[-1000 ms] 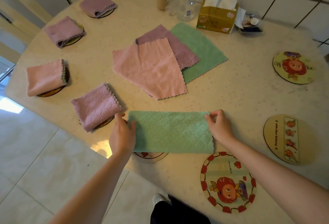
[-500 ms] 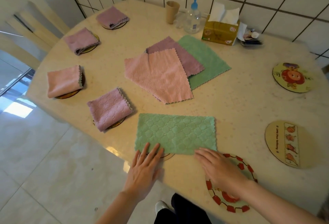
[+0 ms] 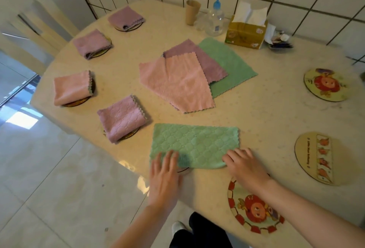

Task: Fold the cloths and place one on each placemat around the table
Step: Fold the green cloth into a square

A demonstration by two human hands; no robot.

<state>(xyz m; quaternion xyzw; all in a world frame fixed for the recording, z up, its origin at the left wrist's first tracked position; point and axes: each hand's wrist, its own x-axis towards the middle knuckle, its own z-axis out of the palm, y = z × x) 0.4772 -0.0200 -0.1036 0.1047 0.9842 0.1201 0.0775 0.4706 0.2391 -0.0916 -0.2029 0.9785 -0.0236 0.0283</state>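
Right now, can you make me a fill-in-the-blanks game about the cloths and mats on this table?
1. Both hands, the left hand and the right hand, rest on the half-folded cloth, whose colour is ____.
2. The number of mats that already carry a folded cloth, like the pink folded cloth, is ____.
3. In the flat pile, the cloth on top, the top cloth, is coloured ____.
4. The white tissues stick out of a ____ box.

Missing words: green; four; pink; yellow
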